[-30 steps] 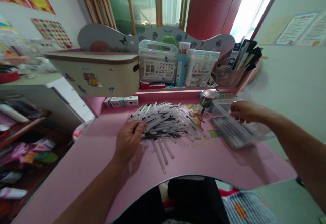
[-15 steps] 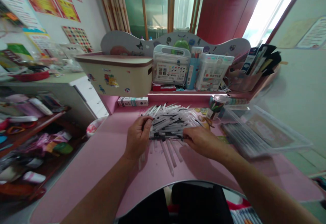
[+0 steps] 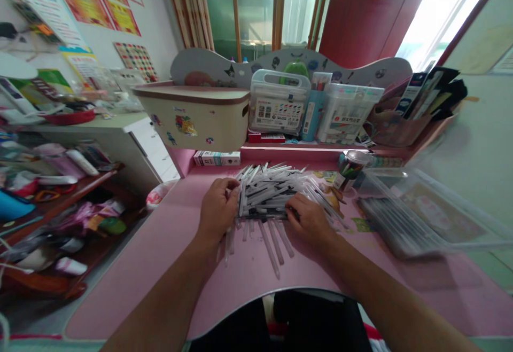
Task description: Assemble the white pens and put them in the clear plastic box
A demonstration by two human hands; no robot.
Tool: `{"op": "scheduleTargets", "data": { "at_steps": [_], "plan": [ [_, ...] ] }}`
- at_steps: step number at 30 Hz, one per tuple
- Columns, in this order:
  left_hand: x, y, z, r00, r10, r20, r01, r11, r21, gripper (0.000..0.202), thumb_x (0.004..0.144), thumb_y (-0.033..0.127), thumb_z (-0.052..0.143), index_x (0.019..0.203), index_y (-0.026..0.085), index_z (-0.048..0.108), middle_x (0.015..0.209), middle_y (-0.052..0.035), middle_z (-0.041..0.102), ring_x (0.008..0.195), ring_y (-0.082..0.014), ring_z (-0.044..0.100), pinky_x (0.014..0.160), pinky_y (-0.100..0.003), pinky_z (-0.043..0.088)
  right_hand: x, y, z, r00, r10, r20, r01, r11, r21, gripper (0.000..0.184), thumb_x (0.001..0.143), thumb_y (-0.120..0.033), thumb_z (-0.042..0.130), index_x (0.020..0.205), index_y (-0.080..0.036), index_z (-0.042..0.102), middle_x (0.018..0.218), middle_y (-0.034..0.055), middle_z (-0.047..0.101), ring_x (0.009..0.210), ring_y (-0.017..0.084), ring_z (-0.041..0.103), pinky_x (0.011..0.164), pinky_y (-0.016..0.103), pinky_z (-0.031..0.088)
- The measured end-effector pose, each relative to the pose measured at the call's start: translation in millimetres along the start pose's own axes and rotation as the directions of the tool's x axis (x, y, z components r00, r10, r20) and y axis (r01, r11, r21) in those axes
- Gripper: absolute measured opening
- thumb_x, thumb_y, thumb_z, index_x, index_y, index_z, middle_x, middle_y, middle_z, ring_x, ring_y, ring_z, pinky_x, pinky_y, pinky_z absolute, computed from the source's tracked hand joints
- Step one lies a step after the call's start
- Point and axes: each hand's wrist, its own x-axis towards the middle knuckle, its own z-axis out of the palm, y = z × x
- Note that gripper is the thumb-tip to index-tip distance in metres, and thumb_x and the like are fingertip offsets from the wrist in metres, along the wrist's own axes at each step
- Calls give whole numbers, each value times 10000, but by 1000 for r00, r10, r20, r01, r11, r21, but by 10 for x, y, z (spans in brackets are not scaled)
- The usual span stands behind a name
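Observation:
A loose pile of slim pens (image 3: pixel 270 184) with translucent whitish barrels and some dark parts lies on the pink desk. Several more pens (image 3: pixel 269 248) stick out from its front edge toward me. At the pile's left side is my left hand (image 3: pixel 217 208), thumb and fingers pinched together against the pens. My right hand (image 3: pixel 308 217) rests at the front right of the pile, its fingers curled in and a small dark spot showing near the fingertips. What either hand grips is too small or hidden to make out.
On the right stand a clear plastic box (image 3: pixel 404 218) with pens inside and a jar (image 3: pixel 352 167). Along the back shelf are a cream lidded bin (image 3: pixel 196 122), marker cases (image 3: pixel 279 103) and a pen holder (image 3: pixel 401 127). The pink desk (image 3: pixel 140 277) curves inward before me.
The view has turned slightly left, so the scene sits farther right. My right hand has moved a little left along the pile, uncovering pens on its right side. My left hand stays by the pile.

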Motion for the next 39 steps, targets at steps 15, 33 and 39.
{"op": "scheduleTargets", "data": {
  "at_steps": [15,33,39],
  "plan": [
    [-80,41,29,910,-69,408,-140,876,461,418,801,275,584,1208,177,587,967,-112,703,880,-267,658,758,-337,468,21,-13,2,997,32,-64,-25,994,104,131,872,-138,503,791,-184,596,807,45,599,760,172,538,728,293,403],
    [-51,123,-117,969,68,-239,-68,998,7,179,840,266,563,921,164,686,860,-42,674,742,-173,601,742,-283,468,26,-83,-22,991,-49,124,54,998,-37,116,837,-101,583,787,-178,654,893,52,575,870,181,510,767,310,400],
    [-66,166,-78,972,-186,-145,99,880,-465,199,843,364,637,889,171,655,724,17,603,623,-115,527,583,-215,418,13,-109,-48,983,-56,172,81,986,-143,37,812,-145,629,813,-178,645,917,67,582,911,207,506,806,338,406]
  ]
}}
